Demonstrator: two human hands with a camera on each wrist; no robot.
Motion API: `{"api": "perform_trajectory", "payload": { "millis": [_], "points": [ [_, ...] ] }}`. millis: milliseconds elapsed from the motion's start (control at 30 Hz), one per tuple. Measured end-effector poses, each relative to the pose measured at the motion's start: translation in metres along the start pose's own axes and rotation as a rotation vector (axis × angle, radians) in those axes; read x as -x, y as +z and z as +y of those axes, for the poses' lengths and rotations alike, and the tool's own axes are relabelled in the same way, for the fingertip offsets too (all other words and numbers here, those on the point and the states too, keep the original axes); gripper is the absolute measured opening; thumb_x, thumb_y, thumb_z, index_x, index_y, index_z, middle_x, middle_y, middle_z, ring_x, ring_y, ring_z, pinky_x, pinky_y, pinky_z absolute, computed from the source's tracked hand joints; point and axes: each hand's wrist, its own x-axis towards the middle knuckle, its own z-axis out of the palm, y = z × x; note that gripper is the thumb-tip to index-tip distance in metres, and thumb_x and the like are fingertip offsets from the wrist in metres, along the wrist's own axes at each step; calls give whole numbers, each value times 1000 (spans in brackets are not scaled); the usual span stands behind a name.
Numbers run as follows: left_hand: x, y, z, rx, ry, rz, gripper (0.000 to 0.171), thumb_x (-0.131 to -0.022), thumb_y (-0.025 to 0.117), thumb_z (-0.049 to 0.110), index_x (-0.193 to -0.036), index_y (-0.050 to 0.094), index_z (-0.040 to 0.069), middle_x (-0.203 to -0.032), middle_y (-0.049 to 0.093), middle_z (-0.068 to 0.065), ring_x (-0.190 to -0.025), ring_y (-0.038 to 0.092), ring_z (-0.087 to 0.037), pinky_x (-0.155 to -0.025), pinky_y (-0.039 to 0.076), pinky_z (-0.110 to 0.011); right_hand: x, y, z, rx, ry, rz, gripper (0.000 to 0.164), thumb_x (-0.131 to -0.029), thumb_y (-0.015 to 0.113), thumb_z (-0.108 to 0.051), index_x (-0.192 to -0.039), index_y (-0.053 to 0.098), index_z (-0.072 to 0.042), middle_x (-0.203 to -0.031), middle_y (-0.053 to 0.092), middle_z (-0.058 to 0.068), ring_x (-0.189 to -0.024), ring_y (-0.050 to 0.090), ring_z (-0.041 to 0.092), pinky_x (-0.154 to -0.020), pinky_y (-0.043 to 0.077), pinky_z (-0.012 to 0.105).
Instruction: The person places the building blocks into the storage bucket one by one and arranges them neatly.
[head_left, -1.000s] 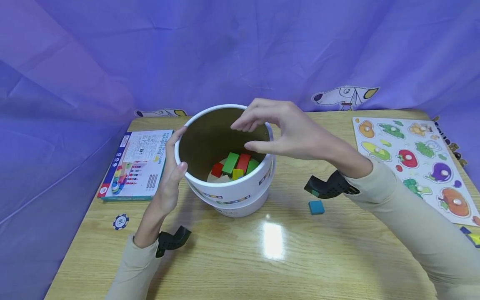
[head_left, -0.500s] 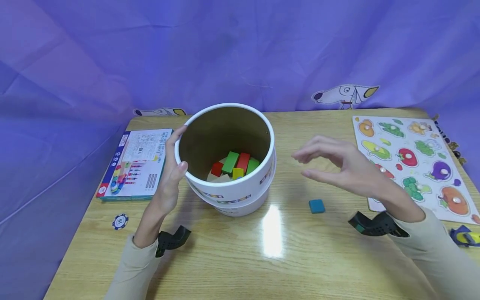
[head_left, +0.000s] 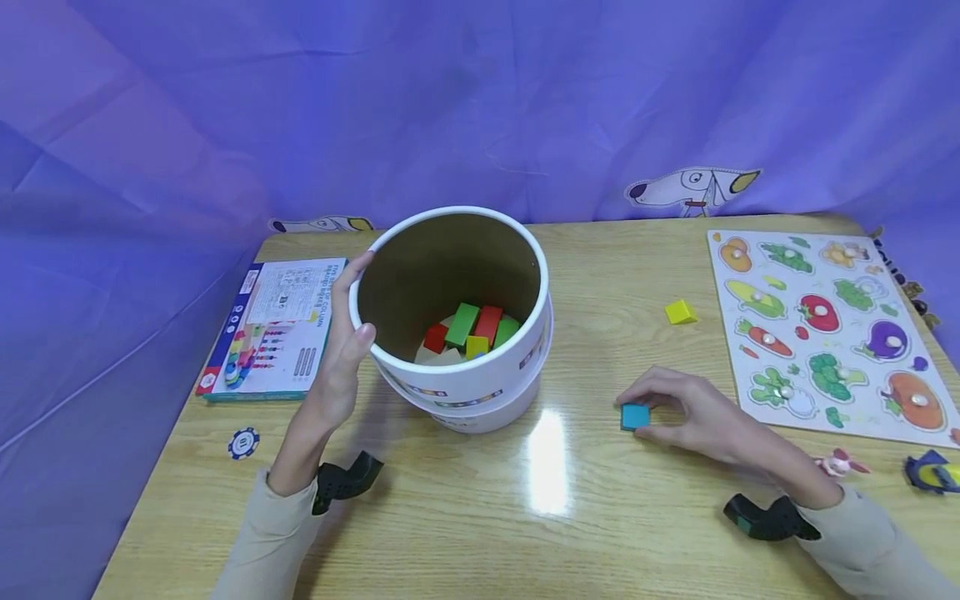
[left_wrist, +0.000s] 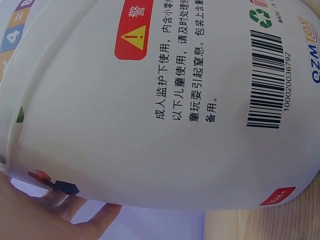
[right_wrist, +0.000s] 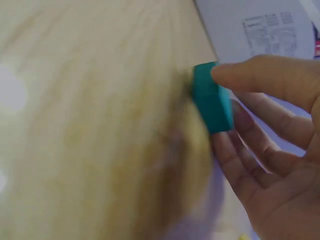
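Observation:
My right hand [head_left: 693, 417] pinches a small blue-green block [head_left: 634, 417] between thumb and fingers, low over the table to the right of the bucket. In the right wrist view the block [right_wrist: 212, 97] sits between the thumb and the fingertips. A white bucket [head_left: 480, 392] stands upright mid-table, with red, green, yellow and plain wooden blocks [head_left: 461, 325] at its bottom. My left hand [head_left: 337, 367] holds the bucket's left side, thumb near the rim. The left wrist view shows fingers [left_wrist: 102, 220] curving round behind the bucket's printed wall [left_wrist: 135, 135].
A yellow triangular block [head_left: 681, 312] lies beyond my right hand. The vegetable puzzle board [head_left: 810, 379] is at the right, near a small pink toy figure [head_left: 840, 463] and a blue-yellow toy [head_left: 932, 472]. A flat game box [head_left: 281, 333] and a poker chip [head_left: 243, 443] are at the left.
My right hand has left the bucket's mouth, moved right and down to the table, and taken hold of the blue-green block. The left hand and bucket have stayed put.

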Motion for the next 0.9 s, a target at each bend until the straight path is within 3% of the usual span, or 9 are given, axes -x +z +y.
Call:
{"api": "perform_trajectory", "payload": {
  "millis": [533,667,900],
  "points": [
    [0,0,0,25,-13,3,77,-89,50,56,-152,18,24,-154,24,1,-140,22,-23,-114,13,-64,-3,4,0,69,65,27,40,-72,84,-6,-107,71,-17,-100,69,-9,-86,60,0,-78,50,19],
    [0,0,1,24,-16,1,78,-89,50,56,-152,18,23,-154,23,1,-140,21,-24,-114,12,-63,-11,-9,-7,59,82,31,39,-73,84,-6,-108,72,-17,-102,69,-9,-88,60,0,-83,50,16],
    [1,0,3,19,-16,3,78,-89,50,55,-152,18,23,-154,23,0,-140,21,-25,-114,12,-63,-50,-57,-49,47,-69,191,43,-73,82,-1,-112,71,-15,-98,68,-7,-90,61,1,-90,44,10]
  ]
}}
